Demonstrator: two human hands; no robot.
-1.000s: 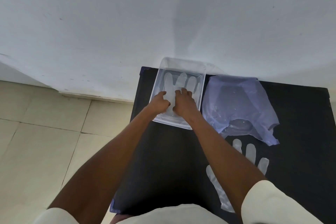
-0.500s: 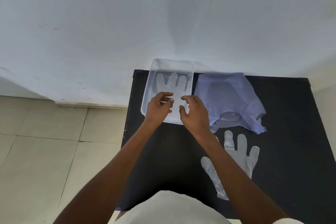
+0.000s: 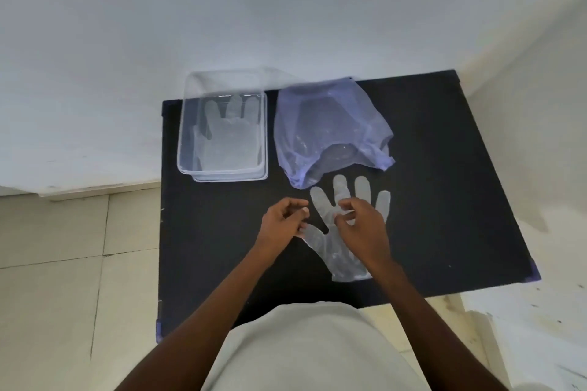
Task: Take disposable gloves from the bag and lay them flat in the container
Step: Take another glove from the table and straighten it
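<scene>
A clear plastic container (image 3: pixel 222 175) stands at the table's back left, with a translucent glove (image 3: pixel 227 136) lying flat inside it. To its right lies a crumpled pale purple bag (image 3: pixel 327 127), its mouth facing me. A second translucent glove (image 3: pixel 336 247) lies flat on the black table just in front of the bag. My left hand (image 3: pixel 282 225) hovers at this glove's thumb side, fingers curled and empty. My right hand (image 3: pixel 362 228) is over the glove's palm, fingers bent, covering part of it; whether it grips the glove is unclear.
The black table (image 3: pixel 444 200) stands against a white wall (image 3: pixel 286 9). Beige floor tiles (image 3: pixel 63 263) lie to the left of the table's edge. My pale shirt fills the bottom centre.
Both hands left the container and came back toward me, now over the glove on the table. The first glove stays flat in the container.
</scene>
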